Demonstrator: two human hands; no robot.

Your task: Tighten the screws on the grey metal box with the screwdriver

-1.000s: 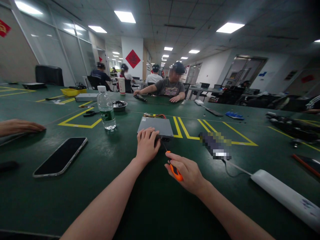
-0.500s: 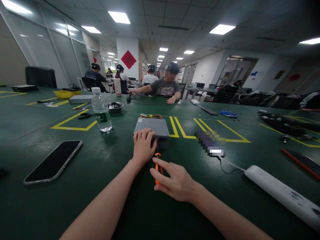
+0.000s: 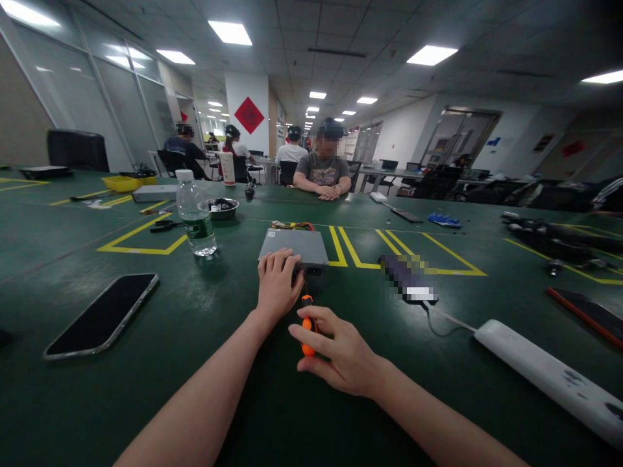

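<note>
A grey metal computer power supply [image 3: 298,242] lies on the green table, coloured cables showing at its far edge. My left hand [image 3: 278,280] grips its near left corner, fingers bent over the top, thumb down by the front face. Below that face is a screwdriver [image 3: 308,334] with an orange and black handle, its thin shaft pointing at the box. Around the handle are the fingers of my right hand [image 3: 335,350], holding it from the right side. Where the screwdriver's tip meets the box is too small to make out.
A water bottle [image 3: 195,217] stands left of the box, near a metal bowl [image 3: 224,208]. A phone [image 3: 103,316] lies at the left. On the right are a blurred-out device [image 3: 409,279] and a white power strip [image 3: 545,373]. Across the table sits a person [image 3: 323,170].
My right fingers have shifted slightly around the screwdriver handle. My left hand keeps its place on the power supply. The person opposite has drawn an outstretched arm in and joined both hands.
</note>
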